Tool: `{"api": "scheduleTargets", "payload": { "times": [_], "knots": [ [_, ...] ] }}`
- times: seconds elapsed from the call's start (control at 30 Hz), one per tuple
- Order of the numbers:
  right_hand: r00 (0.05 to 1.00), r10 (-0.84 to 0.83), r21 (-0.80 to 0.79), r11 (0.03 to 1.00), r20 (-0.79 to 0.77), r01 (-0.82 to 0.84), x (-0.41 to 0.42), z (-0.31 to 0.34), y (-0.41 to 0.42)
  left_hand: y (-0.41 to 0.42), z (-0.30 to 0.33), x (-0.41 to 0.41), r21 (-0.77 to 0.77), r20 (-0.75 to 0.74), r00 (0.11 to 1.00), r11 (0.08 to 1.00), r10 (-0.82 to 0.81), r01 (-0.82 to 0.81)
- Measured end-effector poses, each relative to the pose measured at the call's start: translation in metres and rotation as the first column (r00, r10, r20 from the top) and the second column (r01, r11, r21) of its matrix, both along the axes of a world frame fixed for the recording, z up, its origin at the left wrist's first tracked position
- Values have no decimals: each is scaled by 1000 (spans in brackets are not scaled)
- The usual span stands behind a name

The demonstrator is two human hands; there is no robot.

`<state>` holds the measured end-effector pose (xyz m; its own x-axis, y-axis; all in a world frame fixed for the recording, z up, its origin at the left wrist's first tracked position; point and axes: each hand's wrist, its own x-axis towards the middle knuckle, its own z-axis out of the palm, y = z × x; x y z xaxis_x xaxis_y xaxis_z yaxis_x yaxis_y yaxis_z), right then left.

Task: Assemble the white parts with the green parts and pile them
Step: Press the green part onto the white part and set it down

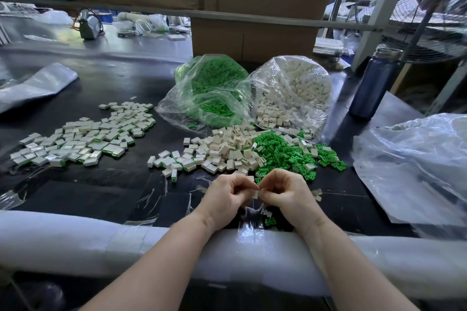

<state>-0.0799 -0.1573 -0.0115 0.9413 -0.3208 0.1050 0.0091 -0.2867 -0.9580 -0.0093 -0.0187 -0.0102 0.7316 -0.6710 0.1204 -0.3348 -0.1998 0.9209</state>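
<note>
left hand (225,195): fingers pinched onto a small white part (255,194)
right hand (285,193): pinched on that same piece
loose white parts (222,150): heaped mid-table
green parts (285,153): right beside them
assembled pile (80,135): off left

Both hands meet near the table's padded edge (75,235), the left hand (226,195) and right hand (286,192) pinching a small white part (255,194) between fingertips. Loose white parts (222,150) and green parts (283,153) lie heaped just beyond, with assembled pieces (83,139) spread to the left.
</note>
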Motion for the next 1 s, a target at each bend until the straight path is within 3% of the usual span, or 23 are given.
{"api": "scheduleTargets", "payload": {
  "times": [0.4,0.73,1.0],
  "knots": [
    [998,-55,222,974,23,49,-1,-2,-2,-2,-6,2,-37,55,995,996,83,-81],
    [998,-51,144,988,-26,55,1,-3,1,-1,-6,6,-28,-25,999,999,46,-47],
    [997,-7,121,992,-75,16,1,-1,1,1,-5,4,38,88,996,999,30,-33]
  ]
}}
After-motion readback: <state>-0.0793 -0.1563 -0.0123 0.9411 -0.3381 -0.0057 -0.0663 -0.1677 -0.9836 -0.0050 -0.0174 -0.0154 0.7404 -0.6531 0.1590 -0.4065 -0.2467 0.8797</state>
